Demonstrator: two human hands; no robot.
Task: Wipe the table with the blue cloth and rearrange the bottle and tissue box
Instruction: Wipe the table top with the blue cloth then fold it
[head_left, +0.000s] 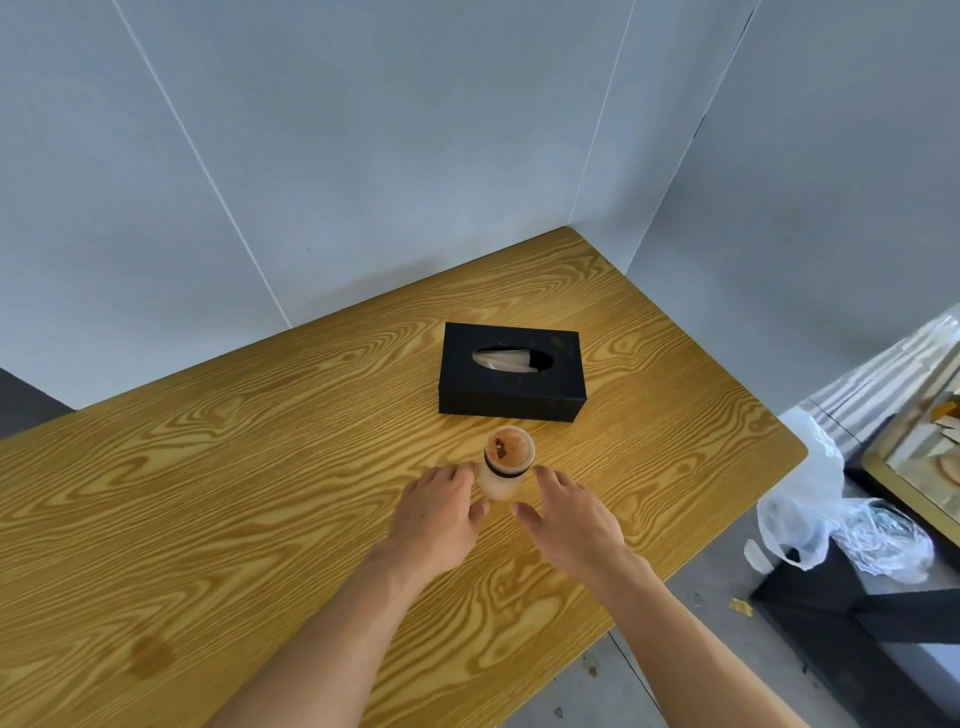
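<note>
Now both hands flank the bottle on the wooden table.

Left hand (441, 512) sits on the near-left side of the bottle (505, 470), fingers spread and loose, fingertips right at its body; whether they touch is hard to tell. Right hand (569, 512) is on the bottle's near-right side, also spread wide, gripping nothing. The bottle stands upright, pale and frosted with a dark band under its amber cap. Just beyond the bottle lies the black tissue box (511, 370), a white tissue showing in its oval slot. Table (234, 467) under the bottle shows yellow wood grain.
</note>
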